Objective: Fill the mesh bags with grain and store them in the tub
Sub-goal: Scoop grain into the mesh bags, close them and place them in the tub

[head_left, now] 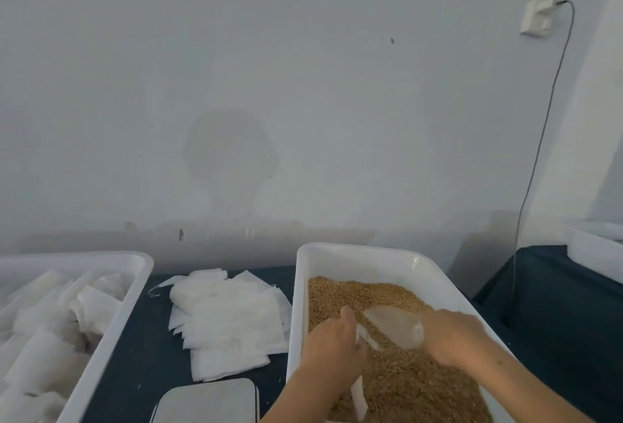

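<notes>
Over the white rectangular plastic tub of golden-brown grain [397,291], the right hand [455,338] grips a clear plastic scoop [394,325], fingers curled round its handle. The left hand [332,345] pinches a thin white mesh bag [359,399] (it hangs down over the grain). A loose pile of flat empty white mesh bags [229,321] lies on the dark table [145,338], beside a second white tub holding bags [114,328].
</notes>
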Tool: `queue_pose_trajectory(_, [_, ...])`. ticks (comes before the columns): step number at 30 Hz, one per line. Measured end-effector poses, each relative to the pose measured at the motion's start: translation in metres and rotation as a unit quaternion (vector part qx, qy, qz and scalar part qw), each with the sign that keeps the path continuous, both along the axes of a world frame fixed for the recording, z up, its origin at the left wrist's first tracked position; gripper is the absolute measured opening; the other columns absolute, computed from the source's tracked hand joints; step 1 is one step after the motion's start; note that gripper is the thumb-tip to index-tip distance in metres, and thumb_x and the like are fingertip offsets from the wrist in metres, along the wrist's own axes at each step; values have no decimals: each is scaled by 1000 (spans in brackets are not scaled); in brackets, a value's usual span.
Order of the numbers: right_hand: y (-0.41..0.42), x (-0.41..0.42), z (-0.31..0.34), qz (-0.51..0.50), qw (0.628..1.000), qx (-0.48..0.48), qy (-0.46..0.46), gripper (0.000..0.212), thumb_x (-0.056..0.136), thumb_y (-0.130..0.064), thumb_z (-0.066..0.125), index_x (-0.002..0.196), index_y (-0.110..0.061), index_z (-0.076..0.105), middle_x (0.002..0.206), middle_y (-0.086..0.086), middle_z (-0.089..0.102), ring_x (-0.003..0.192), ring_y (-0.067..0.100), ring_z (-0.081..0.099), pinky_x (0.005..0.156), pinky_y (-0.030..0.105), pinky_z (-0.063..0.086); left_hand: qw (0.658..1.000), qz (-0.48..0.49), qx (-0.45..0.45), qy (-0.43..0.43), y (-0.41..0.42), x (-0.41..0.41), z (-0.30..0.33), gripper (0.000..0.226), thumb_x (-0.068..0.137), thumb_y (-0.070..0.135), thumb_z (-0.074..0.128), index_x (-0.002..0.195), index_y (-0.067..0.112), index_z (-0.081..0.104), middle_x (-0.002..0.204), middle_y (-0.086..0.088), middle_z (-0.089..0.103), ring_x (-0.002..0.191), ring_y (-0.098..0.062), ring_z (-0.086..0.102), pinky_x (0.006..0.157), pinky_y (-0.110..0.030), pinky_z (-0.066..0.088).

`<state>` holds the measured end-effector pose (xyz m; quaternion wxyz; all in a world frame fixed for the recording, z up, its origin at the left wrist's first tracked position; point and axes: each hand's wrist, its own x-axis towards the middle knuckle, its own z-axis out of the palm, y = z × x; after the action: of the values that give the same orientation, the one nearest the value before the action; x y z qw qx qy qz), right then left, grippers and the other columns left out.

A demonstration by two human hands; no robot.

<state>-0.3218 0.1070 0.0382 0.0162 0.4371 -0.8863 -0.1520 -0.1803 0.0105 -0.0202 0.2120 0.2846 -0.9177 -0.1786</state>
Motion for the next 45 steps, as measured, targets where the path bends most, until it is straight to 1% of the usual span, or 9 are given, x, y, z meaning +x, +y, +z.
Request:
queue_pose_trajectory(6, [-22, 2, 0, -5, 1000, 11, -18, 32, 94, -10, 37, 119, -14, 56, 111, 0, 62, 92, 17, 57, 73, 26, 40, 998, -13, 61, 8, 2, -1, 1, 39, 92, 9, 39, 130, 1, 31, 72, 2, 43, 61, -11, 41, 47, -19, 28])
queue_pose_trajectory(10, [-55, 8, -8, 17, 998, 7, -65, 28, 96, -15, 40, 116, -8, 59, 112, 5, 63, 94, 18, 59, 79, 27, 45, 997, -11, 70, -32, 2, -1, 3, 30, 94, 14, 47, 122, 6, 41, 104, -10, 59, 95, -24, 56, 75, -28, 46])
queue_pose_trajectory(16, [-93, 15, -30, 24, 992, -46, -119, 30, 96, -27, 44, 69, -16, 51, 68, -7, 50, 54, 5, 45, 50, 15, 36, 999, -20, 18, 22, 4, 1, 6, 22, 90, 4, 43, 107, 10, 56, 108, -9, 60, 102, -21, 52, 81, -24, 39])
queue_pose_trajectory(19, [-100, 14, -45, 35, 979, -91, -178, 23, 98, -31, 43, 88, -15, 55, 77, -7, 56, 64, 7, 51, 51, 13, 37, 1000, -23, -1, 20, 3, 0, 4, 25, 89, 5, 44, 106, 12, 61, 113, -8, 60, 107, -22, 50, 96, -30, 41])
queue_pose_trajectory(23, [-89, 10, -50, 34, 970, -133, -199, 33, 98, -32, 41, 120, -10, 49, 112, 0, 63, 91, 12, 61, 74, 23, 50, 999, 14, -35, 24, -5, -2, 2, 23, 94, 14, 47, 113, 19, 60, 113, -2, 59, 104, -20, 55, 83, -27, 42])
queue_pose_trajectory(27, [-63, -9, -36, 40, 970, -151, -189, 12, 99, -30, 41, 100, -20, 47, 96, -6, 59, 84, 11, 57, 68, 22, 45, 998, 36, -29, 39, -11, -2, -1, 21, 95, 13, 52, 113, 20, 62, 113, -1, 57, 98, -18, 57, 84, -27, 46])
queue_pose_trajectory(31, [-20, -26, -8, 57, 964, -169, -199, 27, 99, -30, 42, 76, -28, 31, 72, -9, 44, 59, 6, 39, 55, 20, 30, 997, 50, -31, 41, -21, -4, -2, 18, 92, 7, 55, 105, 15, 65, 112, -1, 52, 103, -16, 51, 86, -23, 43])
queue_pose_trajectory(35, [26, -34, 28, 77, 963, -157, -205, 17, 98, -32, 44, 83, -26, 39, 81, -4, 58, 67, 9, 51, 63, 23, 42, 998, 7, -56, 7, -31, 0, 3, 22, 92, 11, 58, 112, 17, 65, 113, 1, 52, 109, -13, 44, 96, -23, 39])
queue_pose_trajectory(45, [62, -42, 55, 104, 958, -83, -253, 10, 96, -35, 50, 90, -27, 50, 86, -2, 62, 76, 8, 60, 78, 29, 52, 993, -79, -91, 2, -26, 9, 13, 11, 90, 13, 58, 99, 7, 55, 103, -4, 58, 96, -16, 49, 79, -23, 38])
